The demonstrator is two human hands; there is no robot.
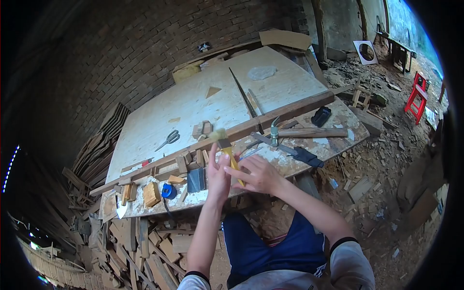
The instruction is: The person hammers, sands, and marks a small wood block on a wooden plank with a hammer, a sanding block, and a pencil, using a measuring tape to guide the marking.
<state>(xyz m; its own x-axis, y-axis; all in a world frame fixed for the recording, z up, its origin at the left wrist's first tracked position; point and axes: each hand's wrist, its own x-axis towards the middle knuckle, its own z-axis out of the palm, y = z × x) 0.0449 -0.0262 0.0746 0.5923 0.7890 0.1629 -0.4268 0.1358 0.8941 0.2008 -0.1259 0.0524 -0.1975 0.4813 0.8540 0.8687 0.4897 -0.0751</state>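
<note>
A paintbrush (pixel 229 157) with a yellow handle and pale bristles is held upright between my two hands, over the front edge of the workbench. My left hand (pixel 218 175) is closed against the handle and ferrule, its index finger pointing up beside the bristles. From the right, my right hand (pixel 258 174) pinches the lower handle. Just behind the brush runs a long wooden beam (pixel 290 112). A hammer (pixel 309 133) lies right of my hands, near a dark-handled tool (pixel 307 157). Left of them is a dark glassy rectangle (pixel 196 180).
On the bench (pixel 159 130) lie scissors (pixel 169 139), a blue tape measure (pixel 169 191), a black tray (pixel 321 116) and wood blocks (pixel 151 194). Scrap wood (pixel 159 261) is piled below at the left. A red stool (pixel 416 96) stands at the far right.
</note>
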